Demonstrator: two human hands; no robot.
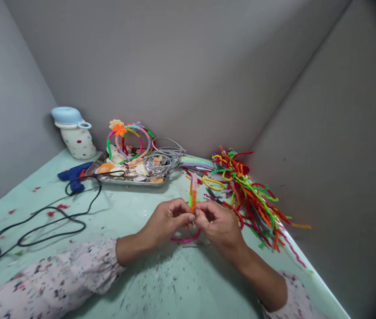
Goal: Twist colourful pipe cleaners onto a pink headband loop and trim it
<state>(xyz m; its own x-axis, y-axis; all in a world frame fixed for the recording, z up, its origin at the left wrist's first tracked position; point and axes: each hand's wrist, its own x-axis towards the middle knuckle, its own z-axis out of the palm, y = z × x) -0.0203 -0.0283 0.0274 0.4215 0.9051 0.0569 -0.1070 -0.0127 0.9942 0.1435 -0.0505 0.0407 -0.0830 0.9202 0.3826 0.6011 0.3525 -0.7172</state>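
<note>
Both hands pinch a hoop wrapped in fuzzy pipe cleaner point(193, 195), which looks like a headband seen nearly edge-on. Its upper part shows pink, orange and lime green, and a magenta curve shows below the fingers. On its left side, my left hand point(171, 217) grips it between thumb and fingertips. My right hand point(219, 223) is closed at the orange part, fingertips close to the left thumb. Whether a loose pipe-cleaner end is between the fingers is hidden. Dark-bladed scissors point(213, 195) with yellow handles lie just beyond my right hand.
A metal tray point(131, 180) holds finished pipe-cleaner hoops point(130, 141), flower pieces and a coil of grey wire point(164, 161). A blue glue gun point(76, 175) trails a black cord point(71, 217) at left. Behind stands a bottle point(76, 137). Loose pipe cleaners point(251, 199) pile at right.
</note>
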